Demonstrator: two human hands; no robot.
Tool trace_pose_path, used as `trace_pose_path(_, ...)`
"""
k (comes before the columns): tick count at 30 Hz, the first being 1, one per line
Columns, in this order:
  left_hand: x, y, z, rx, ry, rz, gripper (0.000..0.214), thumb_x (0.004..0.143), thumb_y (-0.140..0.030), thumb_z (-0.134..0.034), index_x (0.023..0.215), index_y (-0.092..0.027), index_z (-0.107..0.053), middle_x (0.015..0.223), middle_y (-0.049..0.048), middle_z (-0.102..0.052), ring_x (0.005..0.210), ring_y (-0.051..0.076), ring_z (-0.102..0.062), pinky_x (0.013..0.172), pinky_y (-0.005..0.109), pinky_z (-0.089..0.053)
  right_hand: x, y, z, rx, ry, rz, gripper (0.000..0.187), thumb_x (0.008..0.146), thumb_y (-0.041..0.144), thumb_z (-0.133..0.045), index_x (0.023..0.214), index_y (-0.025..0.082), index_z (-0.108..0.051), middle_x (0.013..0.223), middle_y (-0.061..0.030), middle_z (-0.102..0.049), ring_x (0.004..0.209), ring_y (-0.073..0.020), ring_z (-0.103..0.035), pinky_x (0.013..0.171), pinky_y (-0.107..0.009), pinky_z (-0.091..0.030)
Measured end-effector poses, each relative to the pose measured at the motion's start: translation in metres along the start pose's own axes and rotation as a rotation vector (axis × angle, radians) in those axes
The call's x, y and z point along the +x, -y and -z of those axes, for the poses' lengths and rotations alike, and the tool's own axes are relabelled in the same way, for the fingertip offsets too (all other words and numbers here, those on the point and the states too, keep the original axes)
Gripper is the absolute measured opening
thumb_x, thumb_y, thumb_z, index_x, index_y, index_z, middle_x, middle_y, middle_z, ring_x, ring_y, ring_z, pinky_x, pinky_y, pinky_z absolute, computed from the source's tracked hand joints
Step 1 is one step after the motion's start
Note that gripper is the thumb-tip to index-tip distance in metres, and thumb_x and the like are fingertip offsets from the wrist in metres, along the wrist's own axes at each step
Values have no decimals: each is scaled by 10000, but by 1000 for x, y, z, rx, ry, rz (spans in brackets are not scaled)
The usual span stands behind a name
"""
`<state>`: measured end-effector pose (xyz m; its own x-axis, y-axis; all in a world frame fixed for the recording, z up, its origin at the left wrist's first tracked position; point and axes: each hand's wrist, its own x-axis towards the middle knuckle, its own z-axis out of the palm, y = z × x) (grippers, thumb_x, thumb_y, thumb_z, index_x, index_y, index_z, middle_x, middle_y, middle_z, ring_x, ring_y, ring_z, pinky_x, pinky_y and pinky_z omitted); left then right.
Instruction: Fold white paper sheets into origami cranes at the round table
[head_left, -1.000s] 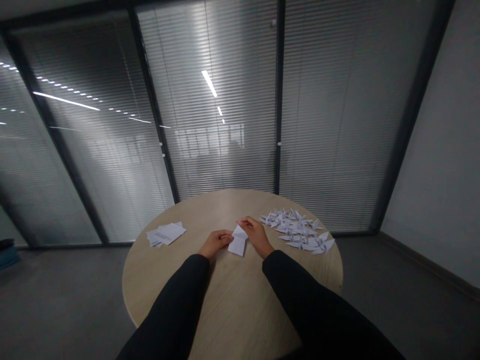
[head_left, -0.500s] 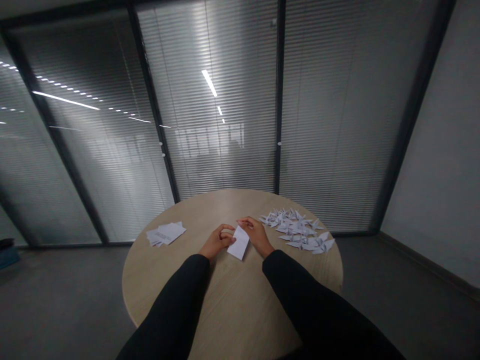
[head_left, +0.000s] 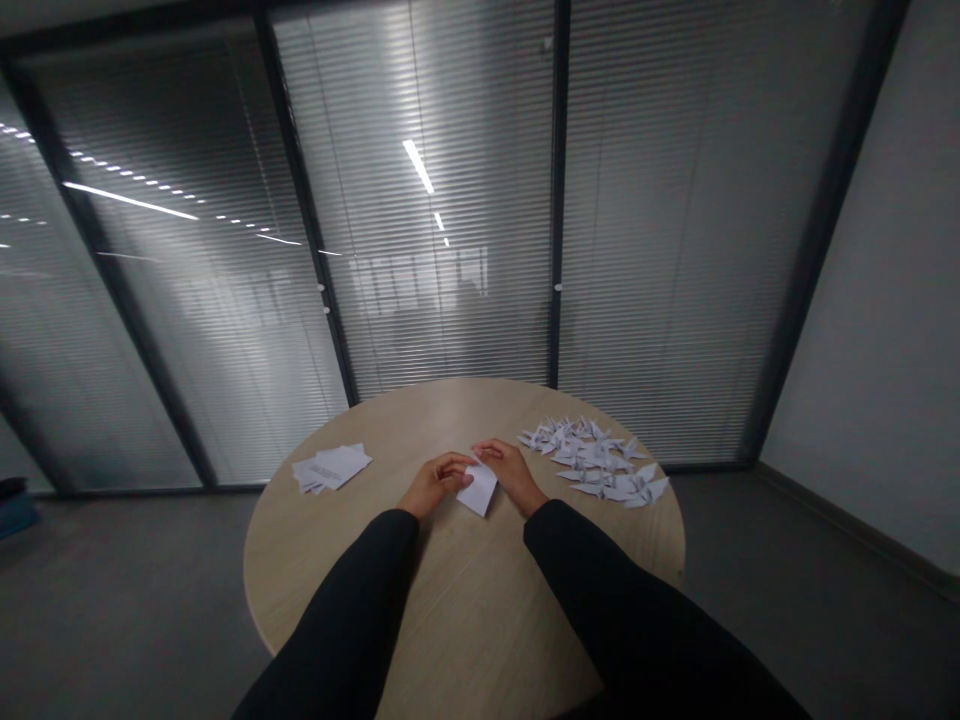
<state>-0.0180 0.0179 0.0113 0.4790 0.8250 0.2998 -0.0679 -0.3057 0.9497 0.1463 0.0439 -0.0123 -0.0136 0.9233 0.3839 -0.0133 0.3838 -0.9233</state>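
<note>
Head view: a folded white paper sheet (head_left: 478, 490) is held on the round wooden bench (head_left: 322, 570) at 12 o'clock from the wearer, between the left hand (head_left: 433, 484) and the right hand (head_left: 510, 476). Its upper left edge appears to be pinched by the left fingers (head_left: 454, 464), while its top corner is touched by the right fingers (head_left: 486, 450) (whether those are clenched or merely resting cannot be told at this size). A skewed crease or a tear could be caused if the sheet were pulled unevenly between the hands. The loosely spread origami cranes (head_left: 600, 462) at 2 o'clock could be knocked or crushed by a stray right hand, and the stack of paper sheets (head_left: 330, 467) at 10 o'clock could be scattered by a careless sweep of the left hand.
</note>
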Motion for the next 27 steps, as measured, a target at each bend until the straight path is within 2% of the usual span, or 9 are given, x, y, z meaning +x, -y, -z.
trace_pose_path(6,1,0,-1,165,-116,-33,331,608,-346,-724,858,-132,-687,818,74,-675,773,175,-598,732,281,-435,-1,1,1,-134,30,54,248,748,378,-545,802,162,-655,799,-59,-676,739,-184,-613,656,-288,-462)
trace_pose_path(10,2,0,3,229,-205,-63,320,625,-354,-701,860,-138,-689,819,75,-678,779,187,-606,722,288,-446,-5,11,1,-253,-53,210,265,788,369,-534,945,190,-652,1010,-78,-631,926,-187,-586,827,-319,-444)
trace_pose_path(13,3,0,7,242,-282,-91,309,636,-345,-686,871,-144,-686,826,77,-686,801,199,-616,747,302,-450,-10,20,1,-274,-13,321,258,812,363,-529,985,208,-643,1051,-73,-598,1001,-176,-556,867,-313,-434)
trace_pose_path(17,4,-2,9,258,-372,-119,291,646,-346,-669,862,-151,-685,857,81,-692,836,207,-619,767,308,-448,-12,21,-1,-327,42,433,261,757,341,-627,983,215,-652,1069,-69,-603,1042,-177,-535,957,-339,-382)
trace_pose_path(22,4,-2,9,246,-398,-116,281,641,-347,-673,849,-158,-687,859,75,-692,842,208,-616,768,308,-448,-11,15,0,-380,41,452,319,708,319,-683,1012,225,-656,1157,-80,-592,1123,-195,-497,1005,-360,-338)
trace_pose_path(27,3,-1,8,226,-387,-126,269,660,-357,-665,843,-161,-686,832,64,-691,836,209,-612,758,311,-449,-14,21,-2,-369,87,423,259,763,331,-618,997,230,-663,1037,-64,-654,1001,-194,-576,923,-353,-407)
